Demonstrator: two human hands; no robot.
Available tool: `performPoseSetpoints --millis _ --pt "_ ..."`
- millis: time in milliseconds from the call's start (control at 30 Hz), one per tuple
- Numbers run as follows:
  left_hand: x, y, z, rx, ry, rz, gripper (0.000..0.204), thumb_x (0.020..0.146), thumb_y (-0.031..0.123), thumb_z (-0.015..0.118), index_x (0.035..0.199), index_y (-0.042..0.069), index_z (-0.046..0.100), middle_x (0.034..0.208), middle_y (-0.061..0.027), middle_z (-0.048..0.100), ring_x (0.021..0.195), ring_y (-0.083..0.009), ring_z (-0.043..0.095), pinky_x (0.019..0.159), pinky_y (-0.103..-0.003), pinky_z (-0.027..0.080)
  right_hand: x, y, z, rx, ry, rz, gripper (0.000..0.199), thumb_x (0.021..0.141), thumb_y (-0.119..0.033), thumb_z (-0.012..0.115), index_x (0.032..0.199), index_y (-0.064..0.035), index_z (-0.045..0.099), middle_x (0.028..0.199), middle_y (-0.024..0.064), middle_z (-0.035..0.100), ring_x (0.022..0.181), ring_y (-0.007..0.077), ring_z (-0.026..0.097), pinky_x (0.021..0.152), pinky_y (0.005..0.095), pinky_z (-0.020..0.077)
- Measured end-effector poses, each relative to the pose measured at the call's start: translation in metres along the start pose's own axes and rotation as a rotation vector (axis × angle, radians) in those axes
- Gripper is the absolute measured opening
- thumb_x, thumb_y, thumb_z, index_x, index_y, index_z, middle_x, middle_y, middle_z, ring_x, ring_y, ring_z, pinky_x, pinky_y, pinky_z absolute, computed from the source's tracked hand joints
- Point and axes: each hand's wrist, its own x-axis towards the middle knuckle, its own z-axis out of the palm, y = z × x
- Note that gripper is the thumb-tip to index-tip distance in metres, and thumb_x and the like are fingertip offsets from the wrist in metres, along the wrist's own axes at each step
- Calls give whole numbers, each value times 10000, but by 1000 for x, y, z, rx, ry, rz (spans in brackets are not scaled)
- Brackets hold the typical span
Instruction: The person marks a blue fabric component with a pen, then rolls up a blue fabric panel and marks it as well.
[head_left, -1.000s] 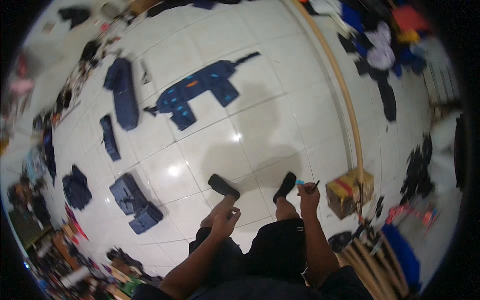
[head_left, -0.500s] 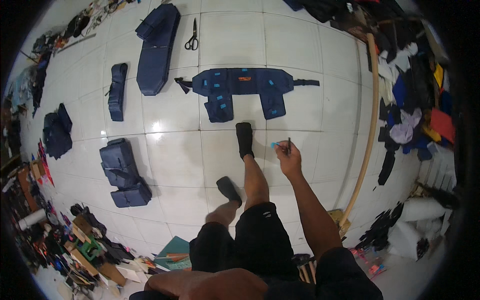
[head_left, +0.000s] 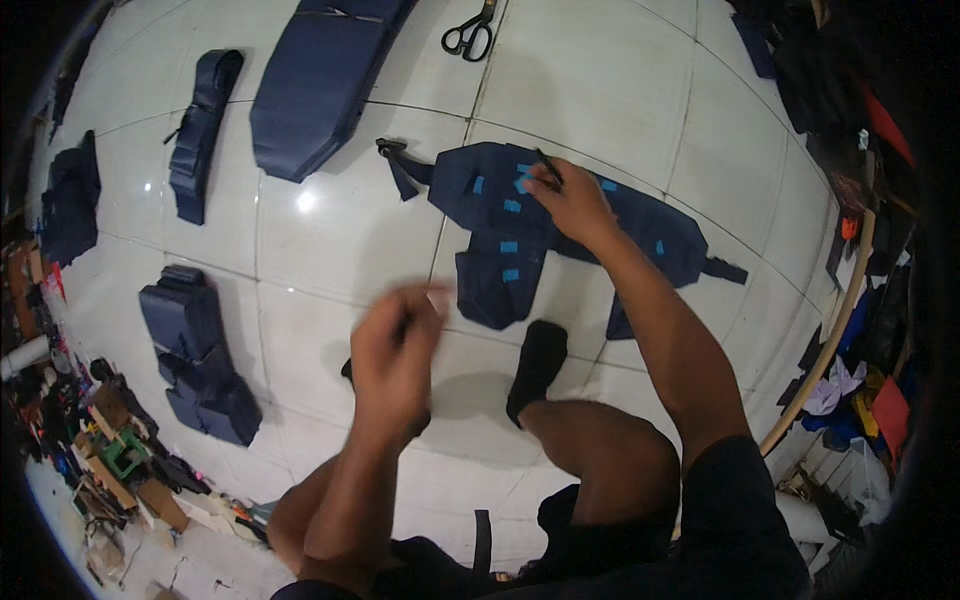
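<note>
A navy waist belt with two hanging pouches lies spread on the tiled floor, dotted with several small light-blue tape pieces. My right hand is closed at the belt's upper middle, with a slim dark pen-like tool sticking up from its grip. At its fingertips a blue tape piece shows against the fabric; whether the fingers pinch it or press it down I cannot make out. Left of the belt, my left hand hangs above the floor, its fingers smeared by motion.
Black-handled scissors lie beyond the belt. Stacked navy panels, a folded strip bundle and a navy bundle rest at left. A long wooden pole runs along the right, beside piled cloth.
I have bent closer, so the belt looks larger. My right hand has gone from beside my foot up to the belt with the pen-like tool. My left hand has come forward into view.
</note>
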Motion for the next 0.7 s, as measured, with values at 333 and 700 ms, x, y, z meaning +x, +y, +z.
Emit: performPoseSetpoints --millis 333,700 --pt "229 -180 44 665 130 508 236 889 109 639 1121 80 666 1011 -148 648 864 -354 675 738 -435 549 131 16 66 -402 -369 -243 262 851 -284 695 953 -45 666 921 203 692 908 386 675 813 479 522" --pt "250 -204 44 902 -157 727 434 871 99 654 1293 199 637 1158 -119 601 883 -322 690 750 -419 590 116 17 78 -582 -214 -329 285 862 -300 725 969 -45 654 939 174 708 958 375 682 820 501 537"
